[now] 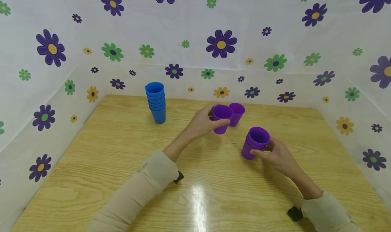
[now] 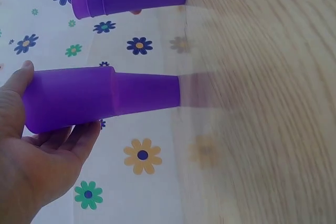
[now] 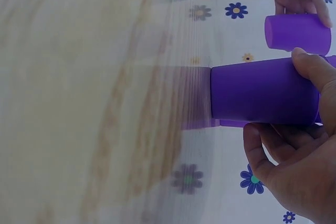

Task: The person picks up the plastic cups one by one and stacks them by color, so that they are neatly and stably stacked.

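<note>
My left hand (image 1: pixel 203 121) grips a single purple cup (image 1: pixel 220 121) between thumb and fingers. That cup is held upright above the table, as the right wrist view shows its base (image 3: pixel 270 32) off the wood. Another purple cup (image 1: pixel 237 114) stands upright just behind it, partly hidden by it in the head view. Closer to me on the right, a short stack of nested purple cups (image 1: pixel 250 148) stands on the table. My right hand (image 1: pixel 279 156) is wrapped round this stack, thumb on the near side and fingers behind.
A tall stack of nested blue cups (image 1: pixel 159 114) stands at the back left of the wooden table (image 1: pixel 122 150). White cloth (image 1: pixel 183 24) printed with flowers rises behind the table and along both sides.
</note>
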Demonstrator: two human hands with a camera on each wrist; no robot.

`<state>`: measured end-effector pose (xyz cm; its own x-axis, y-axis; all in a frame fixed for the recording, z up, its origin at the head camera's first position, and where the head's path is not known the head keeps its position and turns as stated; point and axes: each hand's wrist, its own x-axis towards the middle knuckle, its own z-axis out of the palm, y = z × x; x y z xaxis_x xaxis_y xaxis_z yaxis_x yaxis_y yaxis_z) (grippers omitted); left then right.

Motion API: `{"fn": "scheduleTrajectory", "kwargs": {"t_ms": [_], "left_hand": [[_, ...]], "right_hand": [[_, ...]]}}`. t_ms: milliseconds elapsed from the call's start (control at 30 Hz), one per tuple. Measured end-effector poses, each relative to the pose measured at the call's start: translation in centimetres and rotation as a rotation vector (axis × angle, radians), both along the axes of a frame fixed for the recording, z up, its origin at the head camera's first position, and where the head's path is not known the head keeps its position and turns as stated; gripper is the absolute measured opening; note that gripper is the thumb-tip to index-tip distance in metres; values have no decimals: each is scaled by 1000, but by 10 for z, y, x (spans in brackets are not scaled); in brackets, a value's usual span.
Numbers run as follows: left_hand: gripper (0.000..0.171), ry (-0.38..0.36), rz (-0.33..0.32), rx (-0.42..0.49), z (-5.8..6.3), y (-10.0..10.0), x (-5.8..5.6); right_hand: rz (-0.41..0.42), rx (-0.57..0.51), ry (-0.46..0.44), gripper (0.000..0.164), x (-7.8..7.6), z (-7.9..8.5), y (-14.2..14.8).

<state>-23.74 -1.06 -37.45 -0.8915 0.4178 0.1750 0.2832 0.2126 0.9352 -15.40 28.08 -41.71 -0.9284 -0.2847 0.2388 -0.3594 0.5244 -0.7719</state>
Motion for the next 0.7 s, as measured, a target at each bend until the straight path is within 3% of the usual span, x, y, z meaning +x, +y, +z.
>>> {"fn": "scheduleTrajectory", "kwargs": {"t_ms": [700], "left_hand": [[66, 37, -103, 94, 27, 31, 17]], "right_hand": [[8, 7, 4, 48, 0, 0, 1]]}}
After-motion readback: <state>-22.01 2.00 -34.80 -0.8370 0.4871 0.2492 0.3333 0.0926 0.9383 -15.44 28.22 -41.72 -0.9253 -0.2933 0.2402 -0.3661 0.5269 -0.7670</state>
